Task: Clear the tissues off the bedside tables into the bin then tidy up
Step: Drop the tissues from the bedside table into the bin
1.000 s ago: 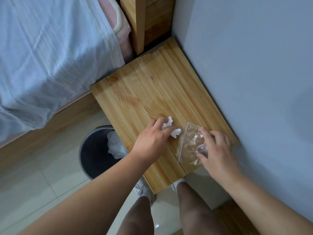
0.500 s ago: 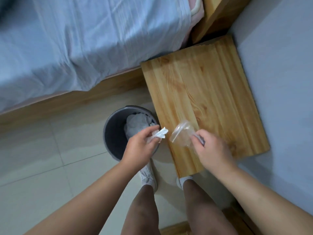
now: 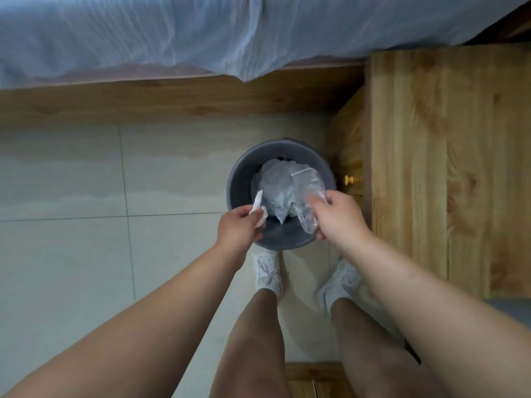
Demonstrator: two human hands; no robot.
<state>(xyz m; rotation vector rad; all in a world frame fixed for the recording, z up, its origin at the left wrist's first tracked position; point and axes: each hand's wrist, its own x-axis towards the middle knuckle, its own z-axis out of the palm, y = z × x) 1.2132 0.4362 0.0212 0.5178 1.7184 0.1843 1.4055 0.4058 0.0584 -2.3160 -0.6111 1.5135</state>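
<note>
Both my hands have left the counter (image 3: pixel 448 168) and now hover over the bin (image 3: pixel 238 179), just beyond my white shoes (image 3: pixel 268 272) on the tiled floor (image 3: pixel 71 254). My left hand (image 3: pixel 237 229) pinches a crumpled white tissue (image 3: pixel 258 209), its long axis pointing up and away, above the bin's near-left rim. My right hand (image 3: pixel 339 216) grips a clear plastic bag (image 3: pixel 309 191) over the opening. Inside lies a wad of pale tissues (image 3: pixel 275 186). Farther off runs the bed (image 3: pixel 201 33).
</note>
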